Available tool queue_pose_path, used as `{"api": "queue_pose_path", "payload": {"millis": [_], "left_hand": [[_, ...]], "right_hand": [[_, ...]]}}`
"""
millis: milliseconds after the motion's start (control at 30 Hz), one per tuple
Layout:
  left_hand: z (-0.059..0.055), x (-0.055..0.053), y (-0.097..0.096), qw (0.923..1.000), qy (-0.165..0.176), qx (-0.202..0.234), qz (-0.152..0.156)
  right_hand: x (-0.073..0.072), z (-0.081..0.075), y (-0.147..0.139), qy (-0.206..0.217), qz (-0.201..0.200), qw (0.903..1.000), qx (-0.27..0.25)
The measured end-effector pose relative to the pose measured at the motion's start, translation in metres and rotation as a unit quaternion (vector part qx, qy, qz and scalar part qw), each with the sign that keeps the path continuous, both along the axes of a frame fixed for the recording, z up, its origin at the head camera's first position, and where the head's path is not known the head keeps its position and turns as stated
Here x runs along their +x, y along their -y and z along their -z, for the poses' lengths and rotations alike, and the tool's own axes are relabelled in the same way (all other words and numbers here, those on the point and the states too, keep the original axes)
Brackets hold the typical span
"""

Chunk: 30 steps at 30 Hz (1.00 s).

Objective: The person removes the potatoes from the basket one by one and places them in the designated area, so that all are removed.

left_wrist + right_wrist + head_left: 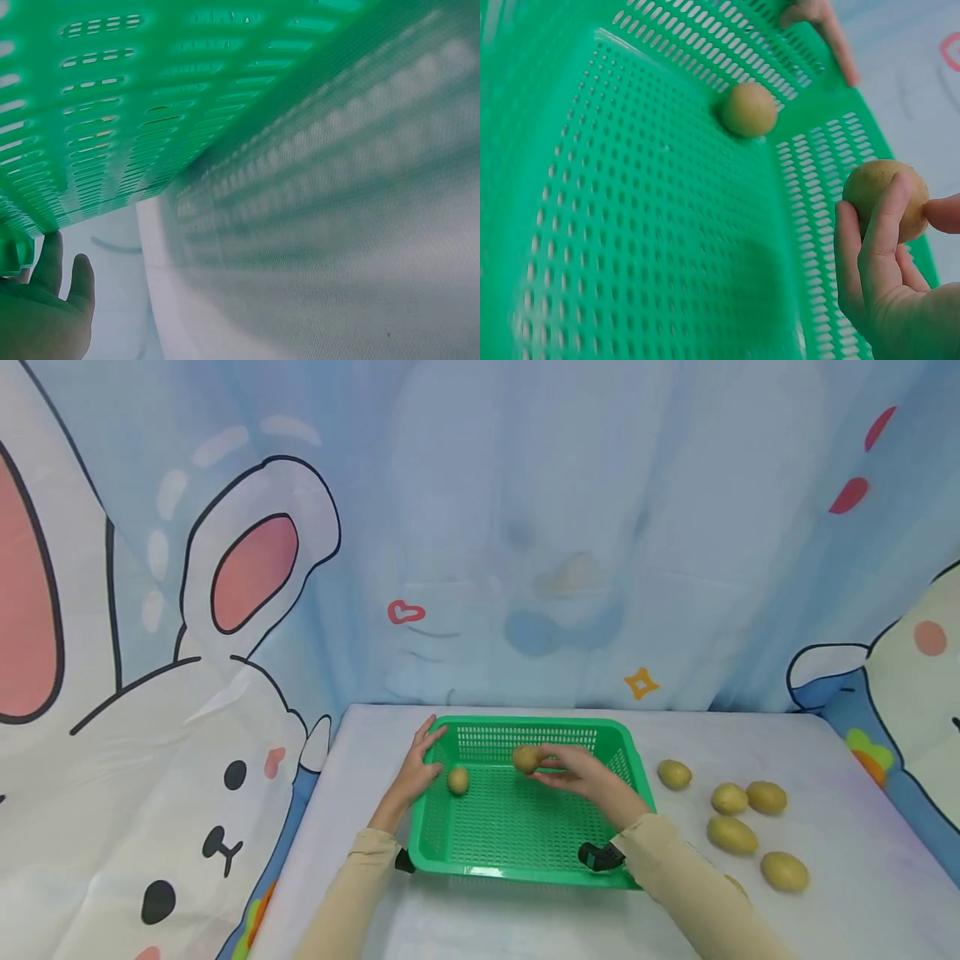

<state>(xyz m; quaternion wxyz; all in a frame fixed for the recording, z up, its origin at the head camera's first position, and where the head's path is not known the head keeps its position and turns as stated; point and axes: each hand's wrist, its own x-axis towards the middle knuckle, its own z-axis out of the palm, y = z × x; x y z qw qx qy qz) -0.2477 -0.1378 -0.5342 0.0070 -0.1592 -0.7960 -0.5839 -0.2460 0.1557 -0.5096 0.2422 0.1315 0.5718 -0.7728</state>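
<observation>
A green plastic basket [517, 870] with slotted walls stands on the white-covered table. My left hand [412, 772] rests at its left rim, thumb toward the inside and fingers extended; in the left wrist view the fingers [49, 262] stand by the outer wall. My right hand [577, 772] holds a potato [527, 759] between thumb and fingers above the basket's inside. The right wrist view shows this held potato [874, 187] near the slotted far wall. A second potato [458, 781] lies on the basket floor near the left wall.
Several potatoes lie on the table right of the basket, among them one potato [675, 774] closest to it and another potato [785, 872] nearer the front. A blue curtain [480, 527] with cartoon prints hangs behind the table [600, 927].
</observation>
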Motion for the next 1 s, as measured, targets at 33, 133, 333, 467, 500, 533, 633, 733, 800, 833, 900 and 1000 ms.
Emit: {"api": "queue_pose_path", "payload": {"millis": [33, 133, 333, 467, 500, 533, 633, 733, 800, 833, 900, 1000], "left_hand": [[0.004, -0.003, 0.001, 1.0000, 0.000, 0.002, -0.003], [0.006, -0.005, 0.004, 0.9999, -0.004, 0.005, -0.009], [0.007, -0.006, 0.006, 1.0000, -0.001, -0.002, -0.008], [0.007, -0.006, 0.007, 1.0000, 0.002, -0.006, -0.006], [0.006, -0.006, 0.007, 1.0000, 0.002, -0.006, -0.006], [0.006, -0.006, 0.007, 1.0000, 0.001, -0.006, -0.006], [0.004, -0.007, 0.008, 0.9999, -0.007, -0.006, -0.006], [0.004, -0.009, 0.008, 1.0000, -0.007, -0.005, -0.004], [0.005, -0.009, 0.007, 1.0000, -0.004, -0.003, -0.002], [0.005, -0.009, 0.006, 1.0000, -0.001, -0.002, -0.001], [0.007, -0.008, 0.005, 1.0000, 0.004, 0.002, 0.000], [0.010, -0.006, 0.003, 1.0000, 0.005, 0.008, 0.002]], "right_hand": [[0.002, -0.004, -0.006, -0.009, -0.012, 0.9999, 0.002], [0.006, -0.013, -0.023, -0.024, -0.020, 0.9995, 0.002], [0.021, -0.028, -0.064, -0.043, -0.041, 0.9981, -0.019], [0.035, -0.035, -0.092, -0.046, -0.044, 0.9977, -0.023], [0.039, -0.036, -0.098, -0.048, -0.045, 0.9976, -0.022], [0.042, -0.037, -0.105, -0.051, -0.046, 0.9975, -0.016], [0.050, -0.038, -0.123, -0.058, -0.045, 0.9972, -0.008], [0.058, -0.038, -0.141, -0.059, -0.045, 0.9972, -0.007], [0.065, -0.037, -0.153, -0.050, -0.040, 0.9978, -0.017], [0.069, -0.037, -0.160, -0.044, -0.037, 0.9980, -0.025], [0.077, -0.036, -0.174, -0.029, -0.030, 0.9982, -0.043], [0.092, -0.033, -0.199, -0.001, -0.018, 0.9976, -0.067]]}}
